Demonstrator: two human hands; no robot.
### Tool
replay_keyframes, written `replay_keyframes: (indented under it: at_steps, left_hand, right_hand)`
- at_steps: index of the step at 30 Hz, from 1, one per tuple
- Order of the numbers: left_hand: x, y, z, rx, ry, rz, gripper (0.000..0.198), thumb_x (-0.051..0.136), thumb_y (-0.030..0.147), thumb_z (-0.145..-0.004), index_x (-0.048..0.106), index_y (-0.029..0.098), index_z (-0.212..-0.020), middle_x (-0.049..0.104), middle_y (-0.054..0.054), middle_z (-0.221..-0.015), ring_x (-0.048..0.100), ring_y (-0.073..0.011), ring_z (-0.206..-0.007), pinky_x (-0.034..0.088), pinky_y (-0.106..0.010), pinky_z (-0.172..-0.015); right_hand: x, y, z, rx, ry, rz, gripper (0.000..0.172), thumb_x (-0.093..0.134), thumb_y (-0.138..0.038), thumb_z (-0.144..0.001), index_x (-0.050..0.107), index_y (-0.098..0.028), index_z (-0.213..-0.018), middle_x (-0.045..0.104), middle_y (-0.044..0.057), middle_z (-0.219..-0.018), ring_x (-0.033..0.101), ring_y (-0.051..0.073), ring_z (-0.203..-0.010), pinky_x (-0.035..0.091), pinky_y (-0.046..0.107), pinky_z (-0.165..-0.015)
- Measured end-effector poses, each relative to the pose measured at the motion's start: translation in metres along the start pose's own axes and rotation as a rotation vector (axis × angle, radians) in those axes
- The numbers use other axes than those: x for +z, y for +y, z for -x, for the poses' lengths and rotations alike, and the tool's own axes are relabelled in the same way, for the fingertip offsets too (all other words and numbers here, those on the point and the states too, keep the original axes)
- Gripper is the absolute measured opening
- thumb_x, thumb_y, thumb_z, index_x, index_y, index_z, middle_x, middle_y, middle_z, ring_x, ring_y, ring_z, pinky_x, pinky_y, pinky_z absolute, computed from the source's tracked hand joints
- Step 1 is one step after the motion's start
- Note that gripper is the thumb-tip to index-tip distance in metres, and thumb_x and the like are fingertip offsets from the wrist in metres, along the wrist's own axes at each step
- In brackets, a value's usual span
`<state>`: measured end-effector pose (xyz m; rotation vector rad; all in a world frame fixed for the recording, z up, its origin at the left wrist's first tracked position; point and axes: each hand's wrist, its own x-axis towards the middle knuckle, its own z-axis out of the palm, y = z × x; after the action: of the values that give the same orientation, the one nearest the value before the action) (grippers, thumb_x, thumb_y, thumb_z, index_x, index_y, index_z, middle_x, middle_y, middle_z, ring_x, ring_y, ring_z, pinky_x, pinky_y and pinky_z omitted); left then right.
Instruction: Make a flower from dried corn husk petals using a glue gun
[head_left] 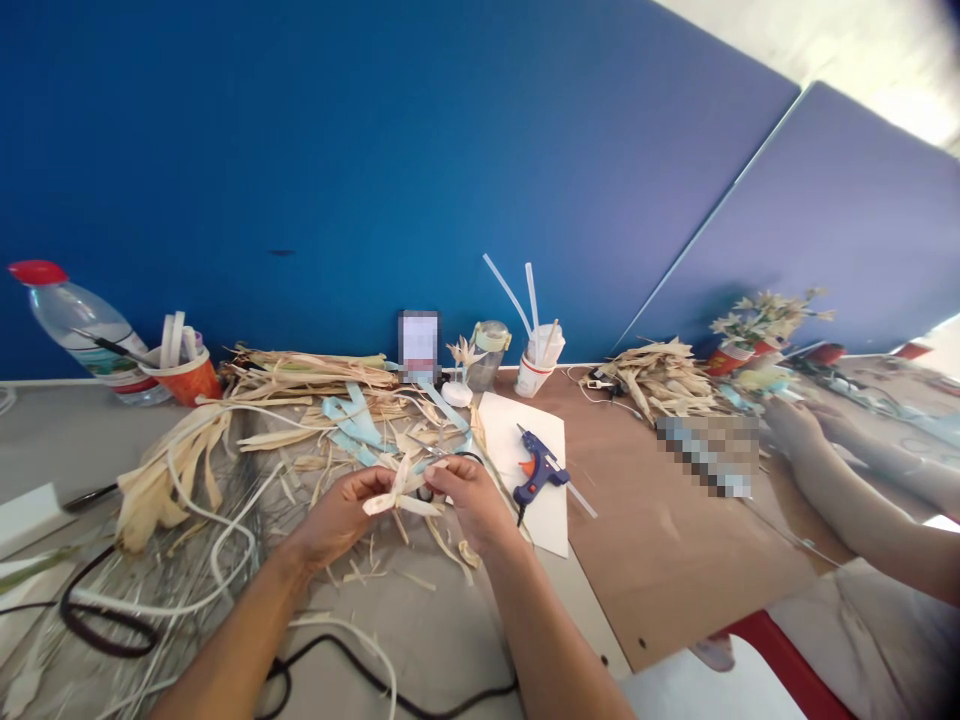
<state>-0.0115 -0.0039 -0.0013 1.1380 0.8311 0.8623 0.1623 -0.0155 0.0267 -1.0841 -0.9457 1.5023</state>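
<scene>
A pale corn husk flower (401, 492) with several pointed petals is held up between my two hands. My left hand (346, 508) pinches it from the left, fingers closed behind the petals. From the other side, my right hand (474, 498) has its thumb and fingers closed on the flower's right edge. Scissors (429, 446) lie just beyond my fingers, partly hidden. Loose husk scraps (367, 575) are scattered below and around. To the right, a blue glue gun (540, 466) rests on a white sheet (551, 535).
Husk piles (315, 375), light-blue ribbon (356, 425) and a phone (420, 345) stand behind. Cups (534, 372), a water bottle (82, 335) and a jar (490, 355) line the partition. Cables (217, 560) cross the left side. A co-worker's arms (847, 500) reach in at right.
</scene>
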Motion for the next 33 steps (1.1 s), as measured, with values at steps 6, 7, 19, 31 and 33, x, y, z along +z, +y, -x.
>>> replay_keyframes:
  at_steps: [6,7,19,31,33]
  left_hand:
    - [-0.001,-0.002,-0.003,-0.027,0.05,0.037,0.025,0.075,0.032,-0.063,0.07,0.018,-0.083,0.068,-0.004,-0.082,0.059,-0.0182,-0.078,0.045,-0.028,-0.072]
    - [0.0,-0.002,-0.003,-0.029,0.05,0.034,0.025,0.075,0.032,-0.063,0.07,0.019,-0.083,0.068,-0.004,-0.083,0.059,-0.0192,-0.08,0.045,-0.029,-0.073]
    - [0.0,-0.003,-0.004,-0.035,0.058,0.129,0.027,0.079,0.028,-0.059,0.071,0.016,-0.083,0.068,-0.004,-0.082,0.058,-0.017,-0.078,0.043,-0.026,-0.074]
    - [-0.005,-0.008,-0.006,-0.104,-0.044,0.216,0.021,0.08,0.025,-0.06,0.072,0.017,-0.077,0.068,-0.001,-0.076,0.057,-0.0135,-0.074,0.042,-0.024,-0.075]
    - [-0.006,-0.009,-0.006,-0.119,-0.068,0.227,0.02,0.08,0.024,-0.06,0.072,0.017,-0.077,0.068,0.0,-0.075,0.057,-0.0131,-0.074,0.042,-0.024,-0.076]
  right_hand:
    - [-0.002,0.004,-0.003,-0.015,0.058,-0.002,0.019,0.065,-0.029,-0.061,0.054,-0.017,-0.051,0.05,-0.004,-0.05,0.041,0.01,-0.052,0.032,0.024,-0.057]
    - [-0.002,0.006,-0.004,-0.003,0.064,-0.011,0.019,0.065,-0.029,-0.061,0.055,-0.017,-0.052,0.051,-0.004,-0.05,0.041,0.01,-0.052,0.033,0.024,-0.057]
    - [-0.001,0.007,-0.005,-0.067,0.08,0.103,0.017,0.061,-0.029,-0.064,0.056,-0.017,-0.055,0.048,-0.004,-0.05,0.038,0.009,-0.05,0.03,0.024,-0.055]
    - [-0.006,0.013,-0.009,-0.268,0.054,0.374,0.013,0.058,-0.026,-0.072,0.06,-0.017,-0.062,0.056,0.0,-0.071,0.051,0.014,-0.07,0.038,0.026,-0.068]
    - [-0.006,0.013,-0.009,-0.297,0.047,0.39,0.013,0.058,-0.026,-0.072,0.06,-0.017,-0.062,0.056,0.0,-0.072,0.052,0.014,-0.072,0.038,0.026,-0.07]
